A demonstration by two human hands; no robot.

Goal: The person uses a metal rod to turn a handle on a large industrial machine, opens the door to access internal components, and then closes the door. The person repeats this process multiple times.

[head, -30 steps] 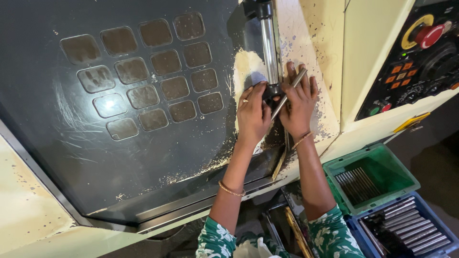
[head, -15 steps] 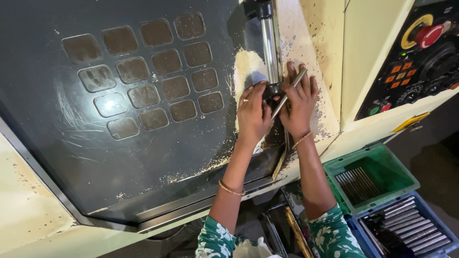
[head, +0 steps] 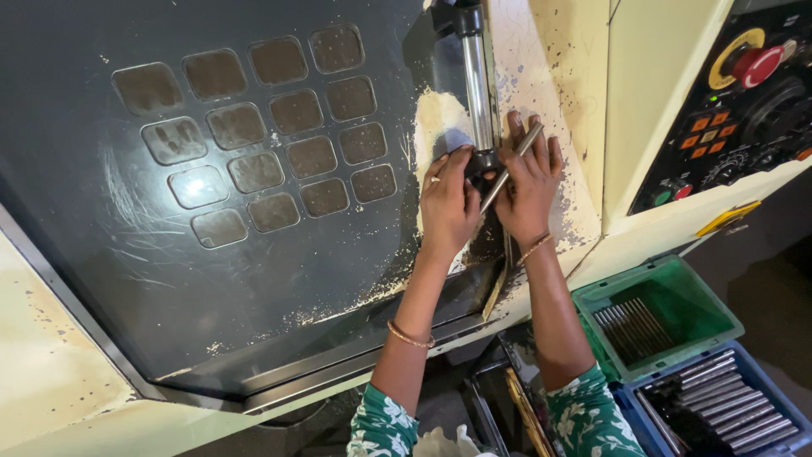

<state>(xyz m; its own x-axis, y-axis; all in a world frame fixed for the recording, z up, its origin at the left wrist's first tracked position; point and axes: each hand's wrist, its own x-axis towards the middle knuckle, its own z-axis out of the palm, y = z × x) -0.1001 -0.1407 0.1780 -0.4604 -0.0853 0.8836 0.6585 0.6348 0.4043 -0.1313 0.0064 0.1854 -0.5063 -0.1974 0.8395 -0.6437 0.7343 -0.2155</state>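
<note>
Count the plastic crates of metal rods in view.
2. A green crate at lower right, and a blue crate just below it, cut off by the frame edge. Others may lie out of view.

We see a slim metal rod [head: 507, 167], bright steel and straight, lying slantwise against the machine door [head: 254, 279]: its upper end points toward one o'clock, its lower end toward seven. Our right hand [head: 529, 190] lies flat over the rod's middle, fingers spread upward toward twelve, so only the two ends show. Just at nine o'clock of the rod stands the door's handle [head: 476, 85], a polished upright bar with a dark bracket at its foot. Our left hand [head: 448, 203] touches that lower bracket with curled fingers, thumb toward the rod. The door itself is dark and scuffed, its window a grid of rounded square panes at ten o'clock of both hands.
</note>
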